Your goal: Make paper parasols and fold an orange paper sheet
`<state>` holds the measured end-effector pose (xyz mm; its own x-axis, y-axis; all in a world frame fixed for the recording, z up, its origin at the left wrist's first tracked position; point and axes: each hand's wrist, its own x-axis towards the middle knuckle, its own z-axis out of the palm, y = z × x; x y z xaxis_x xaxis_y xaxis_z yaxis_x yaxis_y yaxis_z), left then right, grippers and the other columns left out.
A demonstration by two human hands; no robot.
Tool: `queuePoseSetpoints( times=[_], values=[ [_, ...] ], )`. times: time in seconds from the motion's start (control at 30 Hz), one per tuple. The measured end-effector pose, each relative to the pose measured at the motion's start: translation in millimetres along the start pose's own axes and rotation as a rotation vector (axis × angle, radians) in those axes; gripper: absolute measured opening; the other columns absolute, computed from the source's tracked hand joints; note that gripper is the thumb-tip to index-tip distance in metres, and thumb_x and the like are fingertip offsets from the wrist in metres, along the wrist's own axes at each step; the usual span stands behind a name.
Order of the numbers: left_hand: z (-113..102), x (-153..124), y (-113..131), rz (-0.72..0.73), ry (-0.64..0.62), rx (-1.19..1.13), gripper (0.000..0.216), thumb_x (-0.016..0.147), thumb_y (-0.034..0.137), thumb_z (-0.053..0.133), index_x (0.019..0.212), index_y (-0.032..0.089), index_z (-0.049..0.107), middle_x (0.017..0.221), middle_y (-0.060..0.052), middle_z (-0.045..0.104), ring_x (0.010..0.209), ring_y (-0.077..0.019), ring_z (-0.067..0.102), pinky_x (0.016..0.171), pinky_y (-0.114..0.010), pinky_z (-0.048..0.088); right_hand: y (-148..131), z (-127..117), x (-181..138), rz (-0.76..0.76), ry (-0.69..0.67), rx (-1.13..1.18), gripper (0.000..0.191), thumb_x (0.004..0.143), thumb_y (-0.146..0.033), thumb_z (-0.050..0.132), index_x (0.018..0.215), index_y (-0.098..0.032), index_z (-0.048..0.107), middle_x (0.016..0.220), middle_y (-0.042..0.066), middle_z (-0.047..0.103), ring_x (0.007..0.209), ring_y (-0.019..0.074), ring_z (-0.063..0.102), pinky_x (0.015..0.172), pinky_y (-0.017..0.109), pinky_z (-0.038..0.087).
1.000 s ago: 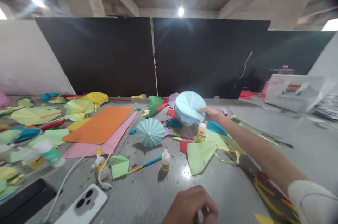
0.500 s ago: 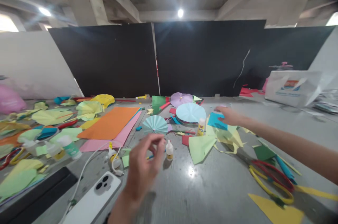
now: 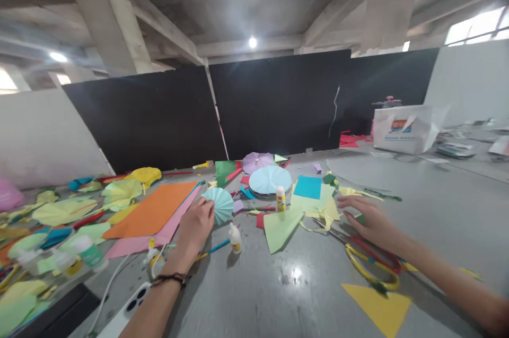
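Note:
My left hand [image 3: 198, 219] is closed at the left edge of a teal pleated paper disc [image 3: 221, 206], which looks tilted up; the fingertips are partly hidden. My right hand [image 3: 368, 221] has its fingers stretched out and apart, holding nothing, just above the scissors [image 3: 371, 270] with red and yellow handles. Left of it, a blue paper square [image 3: 308, 187] lies on pale green paper [image 3: 331, 205]. A small white glue bottle [image 3: 235, 238] stands right of my left hand. Beyond it are a glue stick [image 3: 280, 200] and a light blue pleated disc [image 3: 270, 180].
Orange sheets [image 3: 155, 209] lie over pink paper [image 3: 135, 245] at left. Paper scraps, bottles and a white phone [image 3: 129, 311] crowd the left side. A yellow paper piece [image 3: 379, 306] lies front right. A white bag [image 3: 405, 131] stands at back right, before a black partition [image 3: 278, 104].
My left hand has reached forward to the teal pleated disc and taken its edge. My right hand has let go of the blue paper and come back right, over the scissors. The view has shifted.

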<state>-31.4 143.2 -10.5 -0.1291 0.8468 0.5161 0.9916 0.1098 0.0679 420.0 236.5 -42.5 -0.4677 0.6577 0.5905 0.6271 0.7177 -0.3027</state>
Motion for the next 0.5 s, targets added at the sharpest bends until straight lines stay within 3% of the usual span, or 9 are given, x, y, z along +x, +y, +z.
queuePoseSetpoints(
  times=[0.13, 0.3, 0.5],
  values=[
    [9, 0, 2, -0.002, 0.009, 0.024, 0.019, 0.09, 0.024, 0.049, 0.088, 0.021, 0.068, 0.098, -0.011, 0.069, 0.095, -0.0283, 0.068, 0.074, -0.033, 0.05, 0, -4, -6, -0.004, 0.018, 0.031, 0.021, 0.091, -0.023, 0.053, 0.102, -0.025, 0.071, 0.121, 0.01, 0.073, 0.117, 0.0301, 0.066, 0.103, 0.051, 0.051],
    [15, 2, -1, -0.015, 0.053, -0.046, 0.022, 0.085, 0.023, 0.046, 0.08, 0.02, 0.067, 0.082, -0.011, 0.069, 0.082, -0.0276, 0.068, 0.072, -0.033, 0.05, -2, -10, -9, -0.005, 0.029, 0.036, 0.021, 0.094, -0.021, 0.051, 0.101, -0.025, 0.07, 0.122, 0.01, 0.071, 0.117, 0.0292, 0.066, 0.102, 0.051, 0.052],
    [4, 38, 5, -0.072, 0.183, -0.282, 0.028, 0.087, 0.038, 0.047, 0.09, 0.019, 0.067, 0.091, -0.011, 0.074, 0.088, -0.0272, 0.071, 0.082, -0.035, 0.054, -1, -9, -12, -0.029, 0.035, 0.028, 0.021, 0.095, -0.022, 0.048, 0.098, -0.023, 0.069, 0.121, 0.011, 0.071, 0.114, 0.0302, 0.067, 0.099, 0.053, 0.054]
  ],
)
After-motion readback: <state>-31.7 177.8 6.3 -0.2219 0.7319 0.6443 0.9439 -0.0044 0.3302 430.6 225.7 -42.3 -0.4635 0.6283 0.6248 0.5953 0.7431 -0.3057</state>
